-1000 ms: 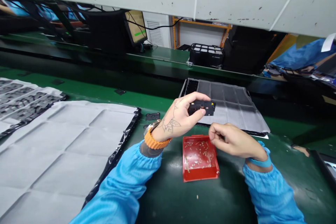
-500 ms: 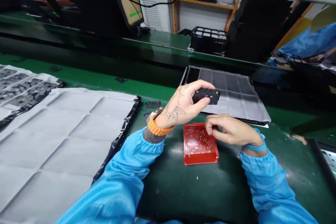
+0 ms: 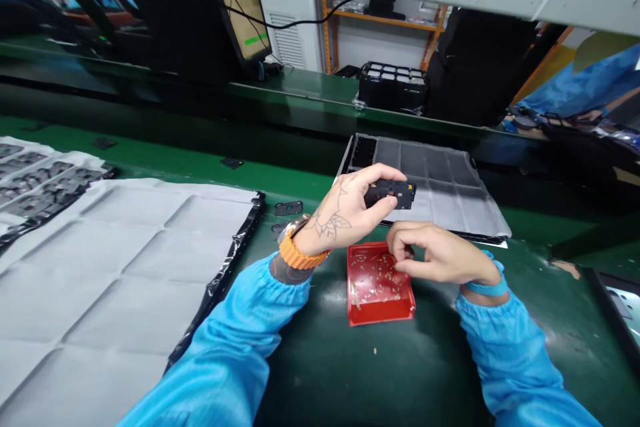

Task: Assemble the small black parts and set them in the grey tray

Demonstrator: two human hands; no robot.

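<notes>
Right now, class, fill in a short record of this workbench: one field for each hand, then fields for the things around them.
Left hand: pinches a small black rectangular plastic part, held raised.
Right hand: fingers pinched over the shallow red square plastic tray of tiny pale pieces; anything held is too small to tell.
Behind: grey sheet over a black tray.
Left side: white creased sheet.

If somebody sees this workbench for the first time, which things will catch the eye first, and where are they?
The small red tray of tiny pale pieces stands out on the dark green table, centre front. Just above it the left hand, with an orange watch strap, pinches a black part, while the right hand curls its fingers over the tray's right rim. A large grey sheet covers the left side.
</notes>
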